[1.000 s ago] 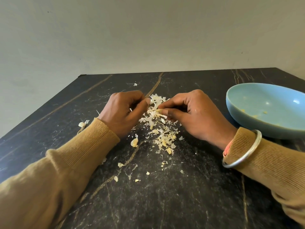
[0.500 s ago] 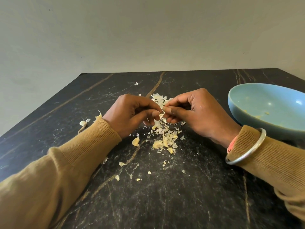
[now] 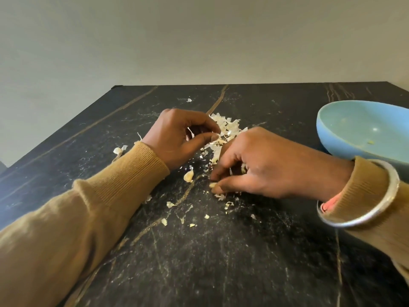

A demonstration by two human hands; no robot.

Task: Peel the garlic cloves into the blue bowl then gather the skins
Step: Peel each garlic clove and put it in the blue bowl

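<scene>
Furthest left, a stray bit [image 3: 118, 150] of clove or husk lies by my sleeve cuff, too small to tell which. My left hand [image 3: 177, 138] is curled, thumb against forefinger, and it pinches a skin flake [image 3: 190, 132] at the near edge of the skins [image 3: 225, 127]. These are a loose heap of thin, white, curled shavings, papery enough that a breath would probably shift them. Below that hand a loose clove [image 3: 188, 176] rests on the worktop [image 3: 221, 262], plump, cream-yellow and pointed at one end.

My right hand [image 3: 265, 167] is apart from the left and arched down, its fingertips and thumb closing on a pale piece [image 3: 213, 185] against the stone. I take it for a small clove. To lift it well, I judge I should roll it up onto the thumb pad, because dark polished stone with thin veins gives little purchase. Then I would nip the root end with a nail so the husk splits lengthwise.

At the far right the blue bowl [image 3: 327, 138], smooth, matte and shallow, stands well apart from the heap. Only a few yellowish specks show inside it. Small crumbs are scattered toward me, so gathering looks some way off.
</scene>
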